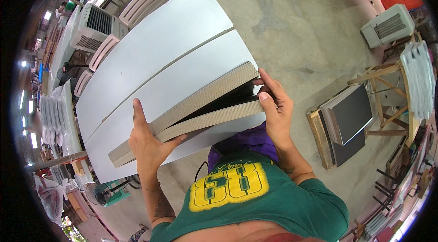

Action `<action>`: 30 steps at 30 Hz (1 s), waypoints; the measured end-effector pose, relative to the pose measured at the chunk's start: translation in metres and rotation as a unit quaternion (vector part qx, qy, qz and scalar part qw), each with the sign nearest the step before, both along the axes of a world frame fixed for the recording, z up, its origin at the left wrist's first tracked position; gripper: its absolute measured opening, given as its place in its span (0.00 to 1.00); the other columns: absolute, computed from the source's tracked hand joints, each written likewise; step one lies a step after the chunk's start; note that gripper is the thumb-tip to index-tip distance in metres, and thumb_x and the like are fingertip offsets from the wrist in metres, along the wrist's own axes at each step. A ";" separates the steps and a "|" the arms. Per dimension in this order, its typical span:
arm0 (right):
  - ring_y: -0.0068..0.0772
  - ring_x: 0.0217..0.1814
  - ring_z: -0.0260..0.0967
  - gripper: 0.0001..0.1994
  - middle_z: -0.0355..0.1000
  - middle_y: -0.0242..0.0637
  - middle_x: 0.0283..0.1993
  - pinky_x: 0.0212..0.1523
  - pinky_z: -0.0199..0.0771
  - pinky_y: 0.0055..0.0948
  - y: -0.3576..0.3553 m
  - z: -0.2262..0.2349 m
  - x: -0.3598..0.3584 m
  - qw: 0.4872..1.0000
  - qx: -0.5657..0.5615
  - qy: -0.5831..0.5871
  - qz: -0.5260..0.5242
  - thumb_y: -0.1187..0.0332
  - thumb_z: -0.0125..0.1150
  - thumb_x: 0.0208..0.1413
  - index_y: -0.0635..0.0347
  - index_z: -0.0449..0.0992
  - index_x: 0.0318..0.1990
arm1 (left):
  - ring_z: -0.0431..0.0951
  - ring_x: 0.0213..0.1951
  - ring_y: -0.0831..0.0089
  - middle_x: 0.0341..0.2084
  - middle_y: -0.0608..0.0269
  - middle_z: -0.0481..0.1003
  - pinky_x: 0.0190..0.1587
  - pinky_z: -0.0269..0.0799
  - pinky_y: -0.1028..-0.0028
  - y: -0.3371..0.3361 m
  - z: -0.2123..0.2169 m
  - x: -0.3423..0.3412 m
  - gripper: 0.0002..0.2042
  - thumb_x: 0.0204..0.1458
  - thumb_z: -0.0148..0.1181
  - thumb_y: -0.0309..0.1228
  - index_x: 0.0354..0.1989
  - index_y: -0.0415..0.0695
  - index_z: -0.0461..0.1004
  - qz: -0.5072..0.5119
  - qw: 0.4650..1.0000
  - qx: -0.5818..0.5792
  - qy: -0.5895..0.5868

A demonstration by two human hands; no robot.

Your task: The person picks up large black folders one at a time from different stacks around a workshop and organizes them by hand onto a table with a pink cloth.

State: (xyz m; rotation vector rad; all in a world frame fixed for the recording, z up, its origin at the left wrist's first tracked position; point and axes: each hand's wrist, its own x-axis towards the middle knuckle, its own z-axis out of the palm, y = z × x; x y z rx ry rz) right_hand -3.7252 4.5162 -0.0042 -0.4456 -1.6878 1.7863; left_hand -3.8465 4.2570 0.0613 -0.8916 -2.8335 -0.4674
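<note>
A thick stack of thin boards (214, 89) with grey-brown edges stands over the white table, its edges turned up toward me. It is parted into two bundles toward the right, and a black face (219, 105) shows in the wedge-shaped gap. My left hand (150, 146) straddles the left part of the stack, thumb on the near side and index finger stretched out along the far side. At the right end, my right hand (278, 114) has its fingers at the far bundle's corner and its thumb on the near bundle. Some fingertips are hidden in the gap.
The white table (159, 36) has a seam across its top. Plastic chairs (148, 0) line its far left side, near an air cooler (93, 25). On the right, a stack of dark boards (351, 109) lies on the floor beside a wooden rack (388, 82). A fan (98, 192) stands lower left.
</note>
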 end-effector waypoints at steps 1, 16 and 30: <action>0.19 0.37 0.60 0.23 0.71 0.35 0.44 0.42 0.63 0.21 0.000 0.000 0.000 1.000 -0.002 0.001 -0.001 0.73 0.53 0.56 0.64 0.68 0.60 | 0.77 0.40 0.46 0.58 0.36 0.64 0.41 0.72 0.58 0.000 0.000 0.000 0.68 0.17 0.80 0.46 0.70 0.41 0.41 -0.003 1.000 0.001 0.006; 0.16 0.37 0.60 0.20 0.70 0.33 0.44 0.41 0.63 0.19 -0.003 0.001 0.001 0.999 -0.053 0.006 0.004 0.73 0.53 0.57 0.65 0.69 0.58 | 0.77 0.37 0.50 0.58 0.37 0.65 0.41 0.72 0.60 -0.002 -0.002 -0.002 0.68 0.16 0.80 0.47 0.70 0.40 0.42 -0.013 1.000 -0.005 0.025; 0.16 0.39 0.61 0.20 0.71 0.33 0.44 0.43 0.63 0.19 -0.003 0.000 0.000 0.997 -0.070 0.008 0.001 0.73 0.54 0.58 0.65 0.69 0.58 | 0.77 0.39 0.49 0.59 0.38 0.63 0.41 0.72 0.59 -0.002 -0.002 -0.002 0.69 0.15 0.80 0.47 0.71 0.42 0.41 -0.002 1.000 -0.002 0.016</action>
